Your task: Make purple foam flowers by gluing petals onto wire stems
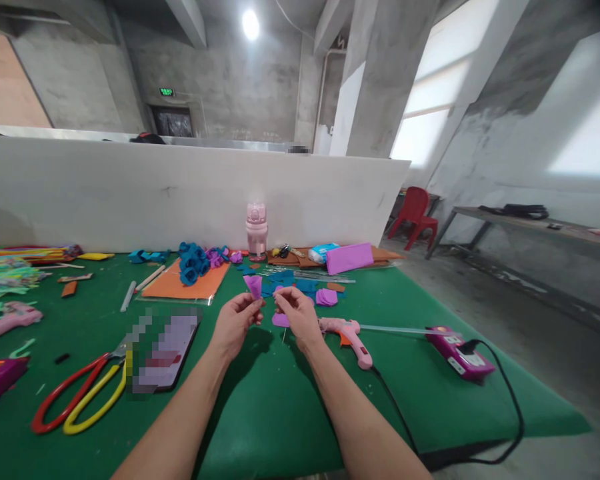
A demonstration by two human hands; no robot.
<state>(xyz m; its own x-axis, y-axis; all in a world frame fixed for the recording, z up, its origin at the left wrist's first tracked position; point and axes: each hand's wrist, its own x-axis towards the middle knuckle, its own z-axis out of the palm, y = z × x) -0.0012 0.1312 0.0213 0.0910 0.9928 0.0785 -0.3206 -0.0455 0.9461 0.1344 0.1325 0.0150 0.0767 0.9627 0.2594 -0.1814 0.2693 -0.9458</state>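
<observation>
My left hand (237, 325) is closed, pinching a small purple paper cone (253, 285) that flares upward above the fingertips. To its right, my right hand (298, 315) has thumb and forefinger pressed together. A bit of purple shows behind those fingertips, but I cannot tell whether they grip it. A purple paper petal (281, 321) lies on the table under the right hand. Beside the right wrist rests a pink hot glue gun (349, 331) with a clear glue stick in its back. A stack of purple petals (327, 297) and blue paper pieces (284, 278) lie beyond the hands.
On the green table (275, 427), scissors (87, 393) and a phone (167, 353) lie at left. Blue paper flowers (194, 262) sit on an orange sheet (173, 288). A pink bottle (257, 231) stands by the white partition (190, 193). A purple power strip (460, 353) trails a black cord at right.
</observation>
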